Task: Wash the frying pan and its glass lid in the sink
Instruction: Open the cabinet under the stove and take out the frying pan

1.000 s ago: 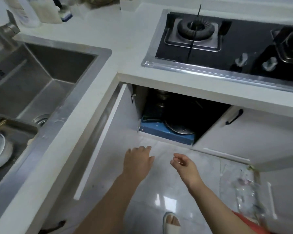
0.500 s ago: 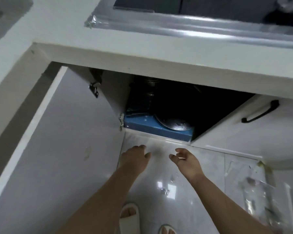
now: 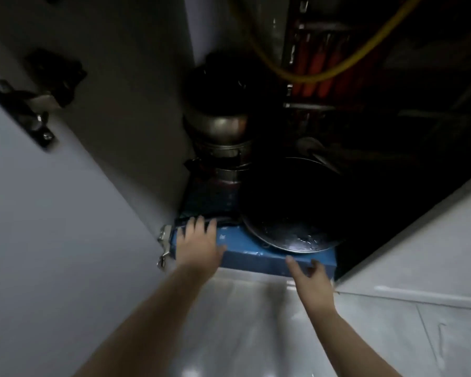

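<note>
Washing has not begun. The frying pan (image 3: 294, 210) and its glass lid (image 3: 288, 238) sit in the dark cupboard, just beyond both hands. The left hand (image 3: 199, 243) lies open on the blue box (image 3: 256, 257); the right hand (image 3: 310, 276) is open, grasping nothing.

I see a dark, matt frying pan (image 3: 291, 202) whose glass lid (image 3: 291, 238) looks glossy, with a bright metal rim and wet-looking glints. It sits on a blue box (image 3: 259, 254) that looks like matt cardboard, scuffed along the front. Behind it, the stacked pots (image 3: 218, 140) are dull brushed metal. The hose (image 3: 310, 76) above looks like smooth yellow rubber or plastic. The cabinet door (image 3: 52, 213) is smooth and matt white with shiny metal hinges (image 3: 165, 246). The floor tiles (image 3: 256, 322) are glossy.
</note>
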`<state>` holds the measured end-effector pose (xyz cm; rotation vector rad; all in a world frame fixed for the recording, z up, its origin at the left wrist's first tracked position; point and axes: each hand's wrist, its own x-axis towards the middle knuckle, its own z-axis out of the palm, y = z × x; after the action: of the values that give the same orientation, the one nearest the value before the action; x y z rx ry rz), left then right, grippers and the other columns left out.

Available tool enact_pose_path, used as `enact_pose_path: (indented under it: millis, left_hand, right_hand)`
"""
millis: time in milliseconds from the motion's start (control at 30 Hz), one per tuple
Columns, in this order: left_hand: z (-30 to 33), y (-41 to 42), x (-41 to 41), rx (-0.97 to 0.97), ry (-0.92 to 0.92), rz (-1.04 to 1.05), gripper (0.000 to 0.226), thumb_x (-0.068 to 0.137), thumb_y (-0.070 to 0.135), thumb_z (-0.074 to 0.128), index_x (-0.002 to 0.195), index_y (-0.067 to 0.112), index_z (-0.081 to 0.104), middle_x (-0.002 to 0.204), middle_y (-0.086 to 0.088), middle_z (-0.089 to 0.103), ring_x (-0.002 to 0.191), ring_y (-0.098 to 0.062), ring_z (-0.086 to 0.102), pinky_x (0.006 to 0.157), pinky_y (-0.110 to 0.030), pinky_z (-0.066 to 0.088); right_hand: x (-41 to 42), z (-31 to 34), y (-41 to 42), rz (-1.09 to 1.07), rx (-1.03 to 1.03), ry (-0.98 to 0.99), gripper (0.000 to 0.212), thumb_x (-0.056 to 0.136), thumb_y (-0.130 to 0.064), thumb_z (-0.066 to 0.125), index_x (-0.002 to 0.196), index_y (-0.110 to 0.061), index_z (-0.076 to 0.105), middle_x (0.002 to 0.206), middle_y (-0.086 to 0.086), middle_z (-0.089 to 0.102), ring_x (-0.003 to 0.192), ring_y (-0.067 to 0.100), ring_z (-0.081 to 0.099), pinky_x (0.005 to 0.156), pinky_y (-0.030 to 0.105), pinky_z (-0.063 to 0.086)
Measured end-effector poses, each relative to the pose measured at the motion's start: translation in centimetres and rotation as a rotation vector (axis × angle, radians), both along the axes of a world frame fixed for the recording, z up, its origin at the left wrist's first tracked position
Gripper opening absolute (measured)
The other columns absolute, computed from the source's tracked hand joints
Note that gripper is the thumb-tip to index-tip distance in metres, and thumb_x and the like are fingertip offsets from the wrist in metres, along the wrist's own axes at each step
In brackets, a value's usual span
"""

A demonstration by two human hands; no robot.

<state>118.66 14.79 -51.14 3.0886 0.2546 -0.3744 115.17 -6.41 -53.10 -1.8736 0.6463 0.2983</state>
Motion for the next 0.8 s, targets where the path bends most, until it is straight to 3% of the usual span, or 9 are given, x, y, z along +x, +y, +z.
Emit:
enact_pose_path:
  millis: [100, 200, 333, 467, 533, 600, 700, 800]
  left_hand:
    - [-2.7, 0.8, 3.2, 0.051, -0.053, -0.006, 0.07, 0.093, 0.051, 0.039, 0.149, 0.02, 0.013, 0.157, -0.007, 0.019, 0.146, -0.027, 0.012, 0.118, -0.048, 0.013]
    - [-4.4, 0.5, 5.4, 0.043, -0.062, -0.027, 0.065, 0.094, 0.052, 0.036, 0.147, 0.018, 0.021, 0.149, -0.006, 0.034, 0.14, -0.028, 0.025, 0.117, -0.052, 0.011]
    - [-5.1, 0.3, 5.9, 0.068, -0.147, -0.041, 0.056, 0.091, 0.056, 0.038, 0.134, 0.019, 0.044, 0.128, -0.009, 0.052, 0.121, -0.029, 0.044, 0.104, -0.041, 0.03]
    - [-4.8, 0.2, 4.2, -0.057, -0.15, -0.005, 0.054, 0.089, 0.059, 0.041, 0.123, 0.018, 0.049, 0.118, -0.007, 0.056, 0.114, -0.028, 0.051, 0.089, -0.037, 0.04]
    - [-4.6, -0.2, 2.7, -0.122, -0.116, 0.026, 0.054, 0.087, 0.061, 0.042, 0.121, 0.019, 0.048, 0.115, -0.005, 0.056, 0.108, -0.027, 0.056, 0.083, -0.037, 0.045]
    - [-4.4, -0.7, 1.4, -0.166, -0.081, 0.038, 0.052, 0.087, 0.062, 0.042, 0.117, 0.02, 0.046, 0.112, -0.003, 0.056, 0.101, -0.027, 0.06, 0.079, -0.037, 0.047]
    - [-4.5, -1.4, 0.2, -0.251, -0.013, 0.016, 0.046, 0.087, 0.058, 0.047, 0.109, 0.018, 0.044, 0.108, -0.003, 0.058, 0.098, -0.025, 0.061, 0.079, -0.036, 0.047]
    - [-4.3, -1.8, -0.8, -0.436, 0.077, 0.04, 0.036, 0.088, 0.048, 0.054, 0.1, 0.017, 0.041, 0.103, -0.005, 0.062, 0.09, -0.025, 0.064, 0.078, -0.037, 0.049]
  right_hand:
    - [1.6, -3.0, 0.7, -0.099, 0.085, -0.09, 0.075, 0.08, -0.05, 0.063, 0.138, -0.01, 0.036, 0.14, 0.01, 0.048, 0.128, 0.027, 0.045, 0.105, 0.036, 0.034]
    - [2.6, -4.2, 1.3, -0.193, 0.138, -0.175, 0.058, 0.08, -0.047, 0.064, 0.122, -0.01, 0.046, 0.118, 0.007, 0.059, 0.101, 0.023, 0.054, 0.087, 0.03, 0.036]
    - [2.7, -5.2, 1.7, -0.23, 0.172, -0.275, 0.05, 0.082, -0.044, 0.063, 0.119, -0.014, 0.048, 0.107, 0.001, 0.061, 0.088, 0.017, 0.055, 0.082, 0.027, 0.034]
    - [2.5, -5.8, 1.3, -0.235, 0.228, -0.326, 0.043, 0.085, -0.041, 0.061, 0.121, -0.024, 0.047, 0.092, -0.007, 0.064, 0.086, 0.006, 0.059, 0.087, 0.033, 0.044]
    - [2.4, -5.9, 1.0, -0.241, 0.321, -0.373, 0.04, 0.087, -0.034, 0.06, 0.124, -0.033, 0.044, 0.099, -0.016, 0.065, 0.093, 0.002, 0.061, 0.099, 0.045, 0.045]
    - [2.5, -5.9, 0.5, -0.263, 0.423, -0.423, 0.048, 0.09, -0.025, 0.058, 0.131, -0.039, 0.037, 0.117, -0.014, 0.062, 0.106, 0.004, 0.06, 0.104, 0.048, 0.043]
    - [2.6, -6.0, 0.0, -0.3, 0.574, -0.435, 0.064, 0.09, -0.019, 0.058, 0.135, -0.051, 0.027, 0.133, -0.008, 0.052, 0.119, 0.015, 0.054, 0.095, 0.045, 0.05]
    - [2.7, -6.1, 0.0, -0.32, 0.672, -0.441, 0.073, 0.087, -0.017, 0.062, 0.135, -0.056, 0.023, 0.14, -0.014, 0.043, 0.122, 0.015, 0.051, 0.091, 0.048, 0.052]
